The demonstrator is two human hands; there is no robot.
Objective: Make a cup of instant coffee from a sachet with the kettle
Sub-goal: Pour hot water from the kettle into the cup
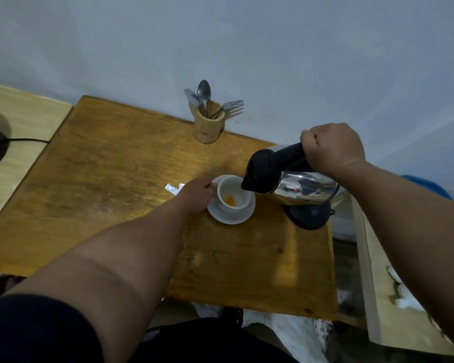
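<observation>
A worn wooden table (116, 179) stands against a pale wall. I see the right hand (330, 148) clenched tight around the black handle of the steel kettle (299, 187), which is tipped with its spout over the white cup (233, 195). The left hand (197, 195) curls against the cup's side, fingers closed on it. The cup sits on a saucer (231, 216), orange-brown powder at its bottom. A torn sachet (172, 188) lies just beside the left hand.
</observation>
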